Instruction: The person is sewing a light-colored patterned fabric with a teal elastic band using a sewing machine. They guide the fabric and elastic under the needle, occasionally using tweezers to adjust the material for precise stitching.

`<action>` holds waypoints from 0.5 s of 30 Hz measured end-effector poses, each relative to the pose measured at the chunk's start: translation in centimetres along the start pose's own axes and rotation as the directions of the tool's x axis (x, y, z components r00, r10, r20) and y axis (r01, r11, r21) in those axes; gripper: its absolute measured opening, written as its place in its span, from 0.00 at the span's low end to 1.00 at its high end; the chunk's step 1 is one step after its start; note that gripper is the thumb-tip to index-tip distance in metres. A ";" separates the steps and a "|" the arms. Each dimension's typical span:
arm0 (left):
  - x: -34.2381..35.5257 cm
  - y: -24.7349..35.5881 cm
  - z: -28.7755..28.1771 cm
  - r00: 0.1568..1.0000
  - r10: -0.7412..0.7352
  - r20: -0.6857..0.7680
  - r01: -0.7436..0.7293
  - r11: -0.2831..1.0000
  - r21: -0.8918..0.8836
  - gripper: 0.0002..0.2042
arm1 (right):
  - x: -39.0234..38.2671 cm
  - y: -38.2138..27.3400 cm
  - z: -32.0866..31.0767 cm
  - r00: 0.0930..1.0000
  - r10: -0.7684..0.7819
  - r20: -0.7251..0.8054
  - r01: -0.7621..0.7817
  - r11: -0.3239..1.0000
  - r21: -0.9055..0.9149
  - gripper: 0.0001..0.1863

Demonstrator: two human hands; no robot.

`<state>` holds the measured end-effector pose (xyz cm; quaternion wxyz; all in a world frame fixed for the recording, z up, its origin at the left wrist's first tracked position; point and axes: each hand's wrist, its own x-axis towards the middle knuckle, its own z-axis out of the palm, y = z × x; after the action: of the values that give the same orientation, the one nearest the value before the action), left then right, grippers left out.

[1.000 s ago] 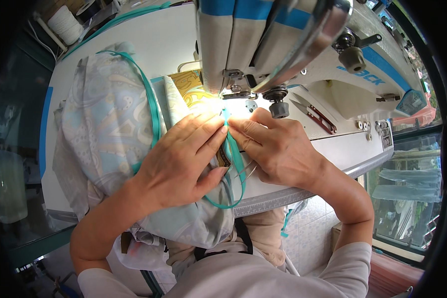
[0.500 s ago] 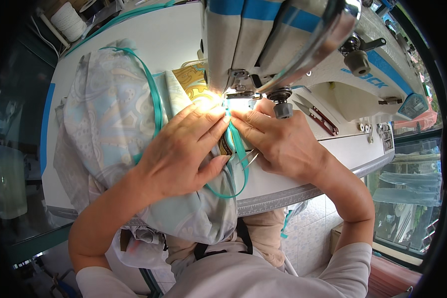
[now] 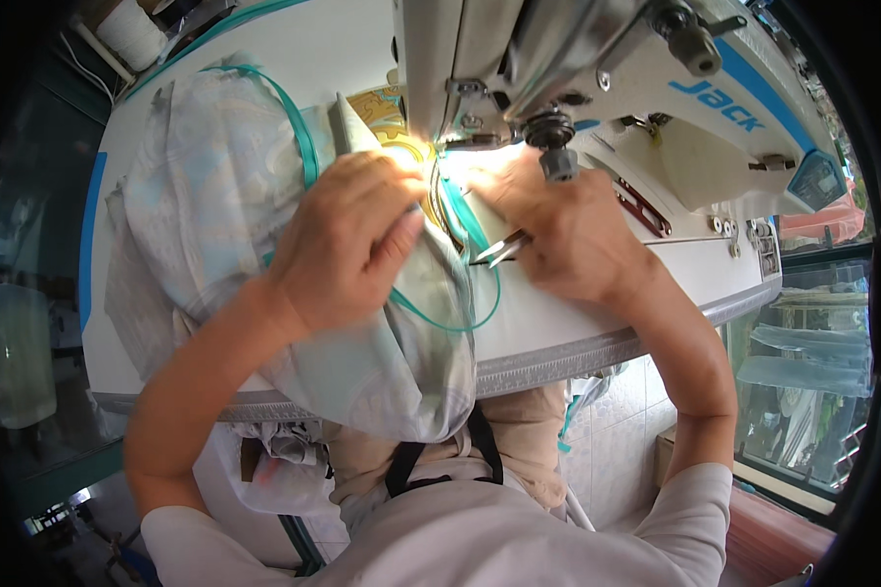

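Under the lit needle area of a white sewing machine lies a pale patterned fabric, with teal binding tape running from the needle and looping toward the near edge. My left hand is closed on the fabric just left of the needle, thumb toward the tape. My right hand is closed right of the tape, with pointed metal tips of what look like thread snips jutting from its palm side. Bright light and blur hide its fingertips. A yellow-brown patterned piece shows behind my left fingers.
A dark red-handled cutting tool lies on the machine bed at right, near small white bobbins. A ruler strip lines the table's near edge. A white thread cone stands at far left. Fabric hangs over my lap.
The view has shifted, so the machine sits higher in the picture. My hands have moved apart, baring more of the tape between them. The metal tips have turned in my right hand.
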<state>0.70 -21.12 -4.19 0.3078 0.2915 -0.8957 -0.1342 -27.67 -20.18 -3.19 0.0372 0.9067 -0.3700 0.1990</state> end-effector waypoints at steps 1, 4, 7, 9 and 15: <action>-0.1 -0.1 0.1 1.000 0.009 -0.015 -0.009 1.000 0.006 0.16 | -0.1 -0.3 -0.8 0.992 -0.015 -0.128 0.024 0.997 0.067 0.18; -0.2 0.8 -0.6 1.000 -0.007 -0.014 0.008 0.998 0.058 0.18 | -2.3 -1.7 -2.5 0.984 0.046 -0.174 0.002 0.963 0.269 0.20; 0.2 1.0 -0.8 0.993 -0.113 -0.012 0.113 0.993 -0.025 0.17 | -4.0 -4.5 -2.1 0.973 -0.010 -0.229 0.090 0.936 0.341 0.21; 0.8 0.7 -0.8 0.995 -0.098 0.027 0.099 0.995 -0.023 0.15 | -4.3 -5.6 -1.5 0.976 -0.036 -0.217 0.113 0.927 0.356 0.21; 0.5 2.6 -2.1 0.984 -0.046 0.171 0.031 0.996 0.087 0.13 | -4.8 -6.4 -1.3 0.989 0.032 -0.146 0.021 0.937 0.349 0.21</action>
<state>0.54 -19.49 -1.21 0.2137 0.3087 -0.9181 -0.1272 -26.82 -12.09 -3.41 -0.0973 0.8803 -0.3275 0.3291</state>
